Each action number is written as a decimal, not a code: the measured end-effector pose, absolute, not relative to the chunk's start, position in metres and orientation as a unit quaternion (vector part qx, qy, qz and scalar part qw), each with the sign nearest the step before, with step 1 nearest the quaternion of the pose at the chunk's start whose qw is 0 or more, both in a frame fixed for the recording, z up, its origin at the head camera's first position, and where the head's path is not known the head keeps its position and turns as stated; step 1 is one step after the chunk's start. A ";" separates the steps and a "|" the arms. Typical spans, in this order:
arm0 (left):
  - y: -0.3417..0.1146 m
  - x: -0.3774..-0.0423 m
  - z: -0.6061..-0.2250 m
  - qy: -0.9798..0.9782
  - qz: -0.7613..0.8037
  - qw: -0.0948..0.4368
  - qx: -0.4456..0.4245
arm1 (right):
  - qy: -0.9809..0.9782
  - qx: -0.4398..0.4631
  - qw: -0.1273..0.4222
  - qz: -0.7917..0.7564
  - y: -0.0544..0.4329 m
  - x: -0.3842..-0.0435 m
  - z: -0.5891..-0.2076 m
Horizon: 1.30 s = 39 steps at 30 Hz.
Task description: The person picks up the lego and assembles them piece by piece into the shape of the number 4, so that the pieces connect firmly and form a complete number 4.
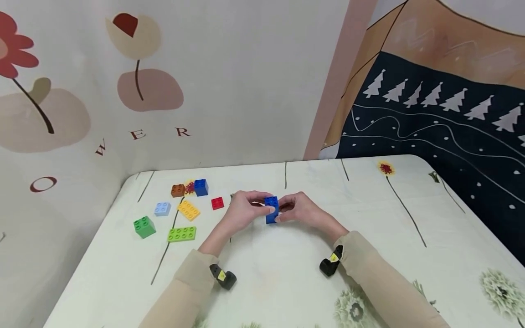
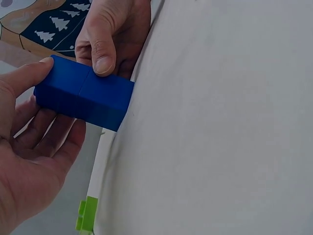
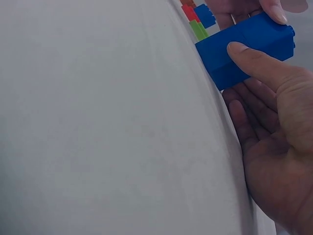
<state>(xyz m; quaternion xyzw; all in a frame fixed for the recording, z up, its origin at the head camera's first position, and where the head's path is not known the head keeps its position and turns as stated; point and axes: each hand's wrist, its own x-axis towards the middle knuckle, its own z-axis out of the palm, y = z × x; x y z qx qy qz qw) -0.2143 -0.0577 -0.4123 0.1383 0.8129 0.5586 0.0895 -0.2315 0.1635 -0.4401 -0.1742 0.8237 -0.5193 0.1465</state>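
Observation:
Two blue building bricks (image 1: 271, 217), joined end to end with a thin seam between them, stand upright on the table in the head view, studs at the top. My left hand (image 1: 242, 209) grips the upper brick, thumb near its studded end and fingers behind. From the other side my right hand (image 1: 305, 210) pinches the lower part, its thumb (image 3: 249, 58) lying on the flat face in the right wrist view. The left wrist view shows the blue stack (image 2: 83, 93) between both hands. Contact of the hidden fingers is partly covered by the stack.
Left of the hands lie loose bricks: red (image 1: 217, 203), dark blue (image 1: 201, 187), brown (image 1: 177, 190), light blue (image 1: 162, 209), yellow (image 1: 188, 210), lime green (image 1: 182, 234) and green (image 1: 144, 227). A flower-printed cloth (image 1: 270, 278) covers the table, which meets a wall hanging behind.

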 end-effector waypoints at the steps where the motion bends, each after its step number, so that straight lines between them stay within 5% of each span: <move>1: -0.058 -0.215 -0.412 0.812 0.560 0.090 0.136 | 0.824 -0.173 0.147 -0.519 0.163 -0.232 -0.439; 23: -0.067 -0.220 -0.410 0.808 0.551 0.103 0.180 | 0.828 -0.186 0.140 -0.511 0.162 -0.233 -0.436; 39: -0.158 -0.199 -0.390 0.863 0.483 0.066 0.135 | 0.842 -0.171 0.159 -0.486 0.166 -0.230 -0.429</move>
